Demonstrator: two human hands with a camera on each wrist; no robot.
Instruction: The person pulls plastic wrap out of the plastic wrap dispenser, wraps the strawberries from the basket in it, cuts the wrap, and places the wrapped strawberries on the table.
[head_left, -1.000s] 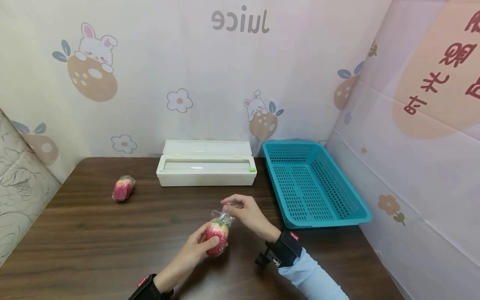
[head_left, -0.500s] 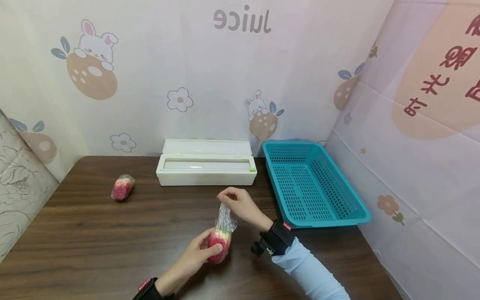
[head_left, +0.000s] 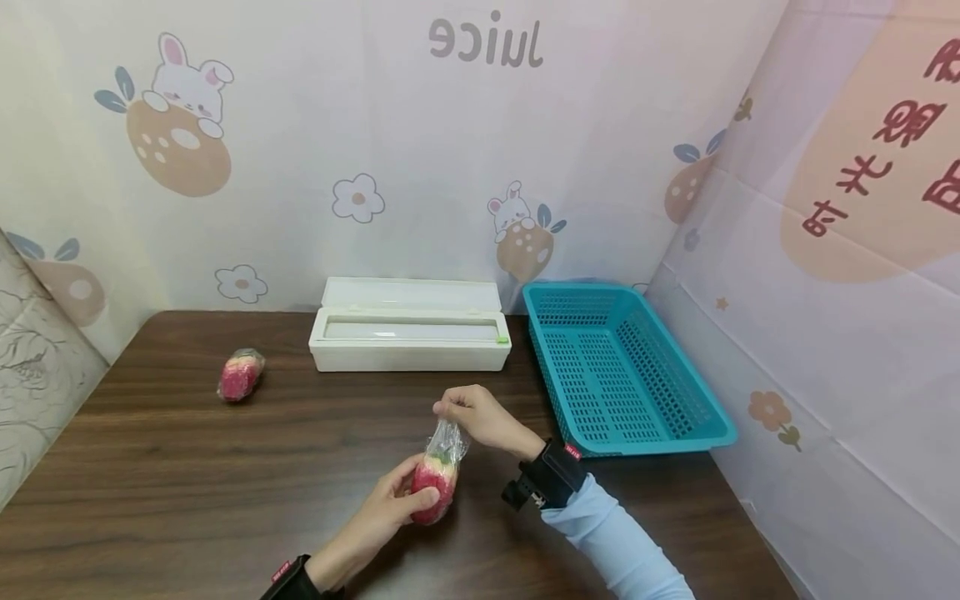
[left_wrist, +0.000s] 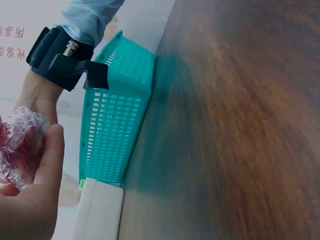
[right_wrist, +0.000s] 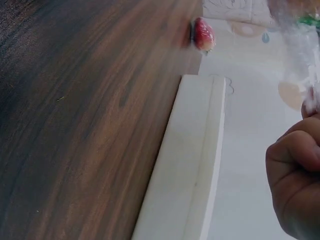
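Observation:
In the head view, my left hand [head_left: 386, 504] grips a red strawberry [head_left: 432, 487] with a pale top and a bit of green, wrapped in clear cling film. Above it, the loose film [head_left: 447, 442] is drawn up into a twisted tail, whose end my right hand [head_left: 483, 418] pinches. The left wrist view shows the crinkled film over the strawberry [left_wrist: 22, 147] against my fingers. Curled fingers of my right hand [right_wrist: 300, 175] appear at the edge of the right wrist view. Another wrapped strawberry [head_left: 241, 375] lies on the table at the left.
A white cling film box [head_left: 410, 354] with its lid raised stands at the back of the wooden table [head_left: 187, 483]. Right of it sits a teal plastic basket [head_left: 558, 400]. Printed cloth walls enclose the back and right side.
My right hand has moved up and slightly left, stretching the bunched film into a longer tail above the strawberry. Over the last half second it shifts only a little.

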